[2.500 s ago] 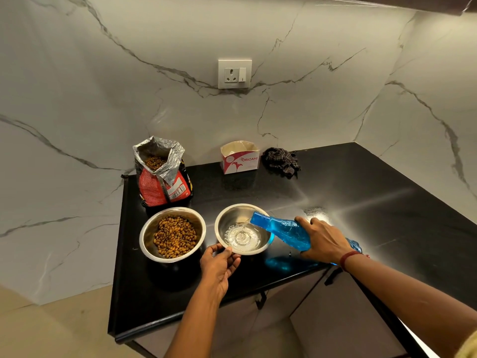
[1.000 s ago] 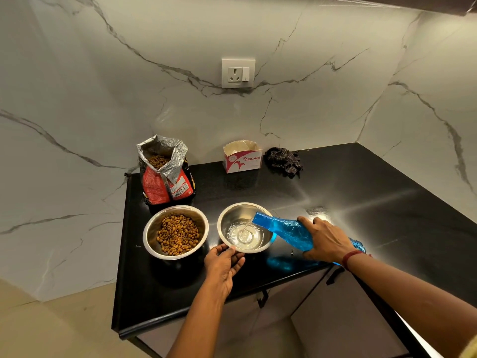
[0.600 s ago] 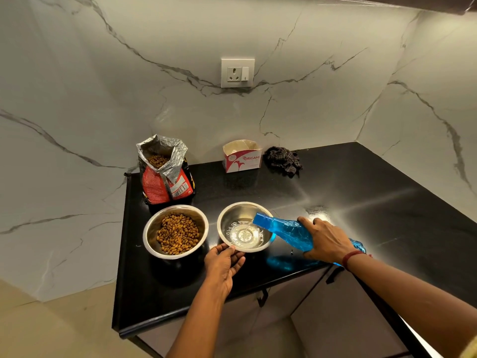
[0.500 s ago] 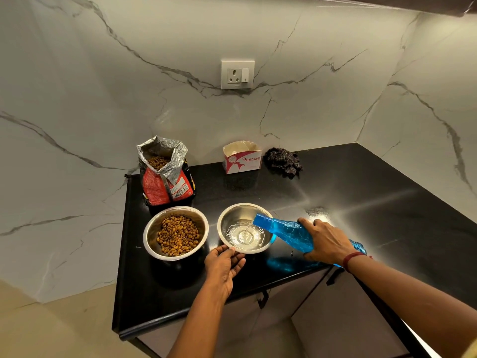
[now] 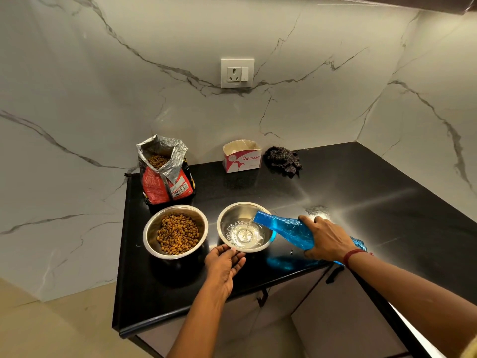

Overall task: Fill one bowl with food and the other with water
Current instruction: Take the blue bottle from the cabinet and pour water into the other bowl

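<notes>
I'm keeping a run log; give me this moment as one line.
step: pouring water | right hand: grips tilted blue bottle | left hand: holds water bowl rim | food bowl: holds kibble

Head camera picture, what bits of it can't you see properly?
blue bottle: head view, the right hand covers much of it, so the water left is unclear.
water bowl: head view, the left hand holding it hides its near wall.
food bag: head view, print too small to read.
open box: head view, its front wall hides the inside.
</notes>
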